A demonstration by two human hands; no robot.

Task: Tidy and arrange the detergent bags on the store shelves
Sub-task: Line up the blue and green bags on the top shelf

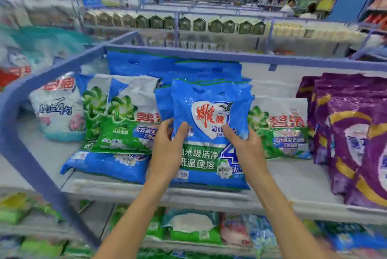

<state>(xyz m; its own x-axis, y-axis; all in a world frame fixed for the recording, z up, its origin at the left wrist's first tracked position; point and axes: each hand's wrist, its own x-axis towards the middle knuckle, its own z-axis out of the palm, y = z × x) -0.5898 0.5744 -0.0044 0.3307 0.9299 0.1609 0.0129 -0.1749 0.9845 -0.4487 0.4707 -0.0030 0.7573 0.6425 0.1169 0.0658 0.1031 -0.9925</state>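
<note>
Left hand (167,145): grips the left edge of the front blue bag (209,99), thumb on the printed face and the other fingers curled round behind.
Right hand (245,145): clamped on the opposite edge in much the same way, so the hands are apart with the bag between them.
Why that hold: I'd say a soft, slumping pack has to be pinched at both sides to stand square with its label facing out.
Front blue bag: upright at the middle of the shelf (293,177), its base near the front lip, leaning back on a file of like blue bags (146,64) just behind.
Left neighbours: green-and-white bags (123,124) lean on one another and touch the held bag's left side. They rest on a flat blue bag (109,164), which looks misplaced under them.
Far left: a white bag with pink flowers (60,110) stands by itself near the shelf's curved end.
Right neighbours: one green bag (284,131) lies back just beside the right hand. Purple bags (351,133) stand packed in a block at the right end.
Back rail (188,52): a blue bar, likely there so the rows cannot slide off behind.
Step in hand: probably squaring up the blue row. The flat bag and the leaning green ones seem yet to be sorted.
</note>
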